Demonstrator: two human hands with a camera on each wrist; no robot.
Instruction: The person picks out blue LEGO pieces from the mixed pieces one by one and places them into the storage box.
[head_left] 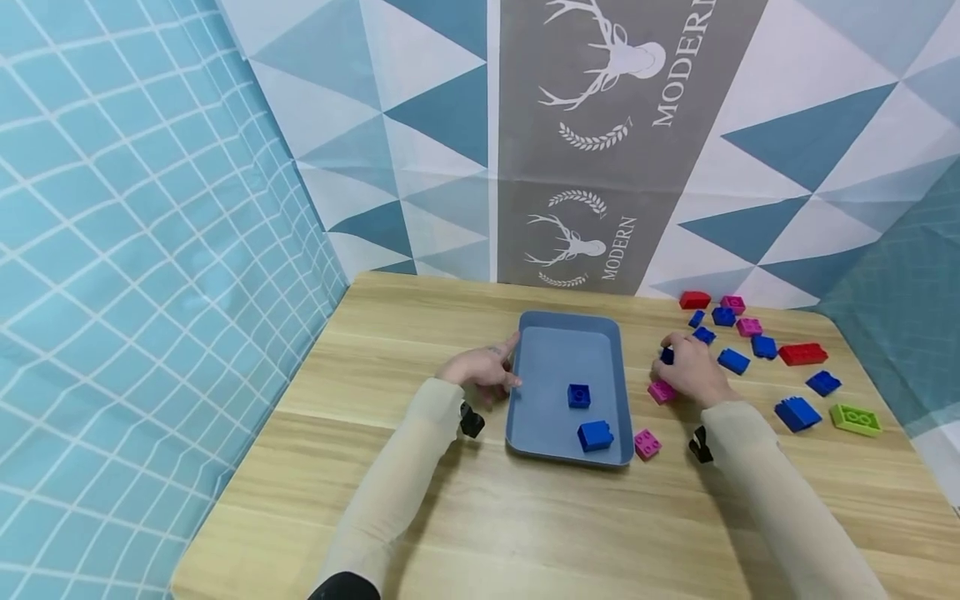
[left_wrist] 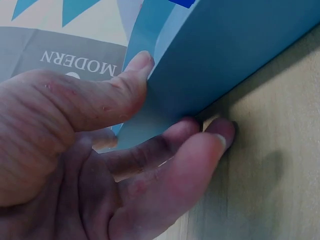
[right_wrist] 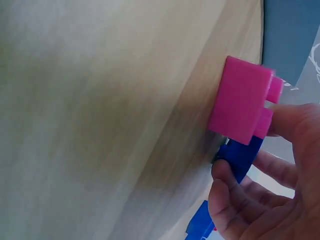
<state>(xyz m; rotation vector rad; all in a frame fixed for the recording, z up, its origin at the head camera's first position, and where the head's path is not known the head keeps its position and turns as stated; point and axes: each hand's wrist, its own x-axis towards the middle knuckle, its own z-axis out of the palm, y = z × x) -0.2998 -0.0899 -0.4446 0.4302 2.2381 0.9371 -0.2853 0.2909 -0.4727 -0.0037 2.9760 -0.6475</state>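
Observation:
My left hand (head_left: 483, 371) holds the left side of a blue-grey tray (head_left: 536, 433). In the left wrist view the thumb lies at the tray's rim and the curled fingers reach its lower outer wall. Two blue bricks, one small (head_left: 578, 396) and one larger (head_left: 596, 436), lie inside. Right of the tray, my right hand (head_left: 693, 367) pinches a dark blue brick (right_wrist: 242, 157) between thumb and fingers, partly hidden by them. A pink brick (right_wrist: 242, 100) sits right beside it, overlapping it in the right wrist view. Another pink brick (head_left: 647, 444) lies by the tray's near right corner.
Several blue, pink and red bricks lie spread over the right of the wooden table (head_left: 570, 533), among them a long red brick (head_left: 803, 354), a lime green brick (head_left: 856, 419) and a large blue brick (head_left: 797, 413). A patterned curtain (head_left: 420, 167) hangs behind the table.

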